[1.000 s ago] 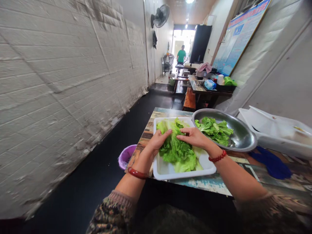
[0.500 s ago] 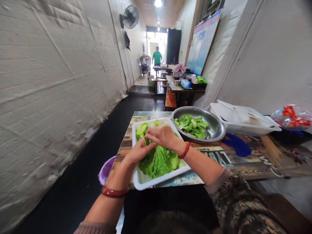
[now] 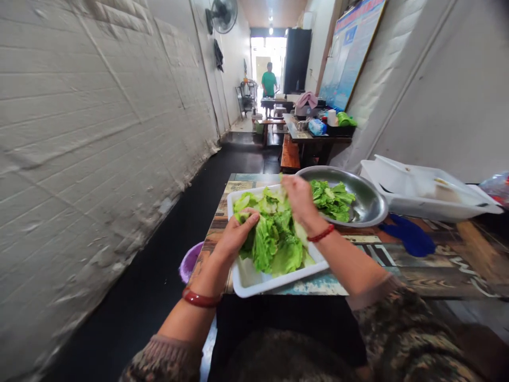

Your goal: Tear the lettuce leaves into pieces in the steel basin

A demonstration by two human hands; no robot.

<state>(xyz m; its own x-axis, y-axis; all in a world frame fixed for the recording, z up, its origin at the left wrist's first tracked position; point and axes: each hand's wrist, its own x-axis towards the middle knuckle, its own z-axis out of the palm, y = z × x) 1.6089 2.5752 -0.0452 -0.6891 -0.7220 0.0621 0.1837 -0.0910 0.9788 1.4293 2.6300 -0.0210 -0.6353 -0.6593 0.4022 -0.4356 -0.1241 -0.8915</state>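
My left hand, a dark red bangle on its wrist, pinches a lettuce leaf between thumb and fingers over a white tray. More green leaves lie in the tray, some of them hidden by my hands. At the tray's far right corner is my right hand, slightly blurred, with a red bead bracelet. Its fingers are closed, and a bit of green lettuce shows at their tips. Just beyond it, a steel bowl holds several torn lettuce pieces.
Right of the bowl sit stacked white trays and a blue glove-like cloth on the patterned table. A purple basin stands low at the left. A person in green is far back, beyond other tables and a bench.
My hands have parted: the right moved right and away toward the bowl, while the left stays over the tray with the leaf. The whole view has shifted slightly.
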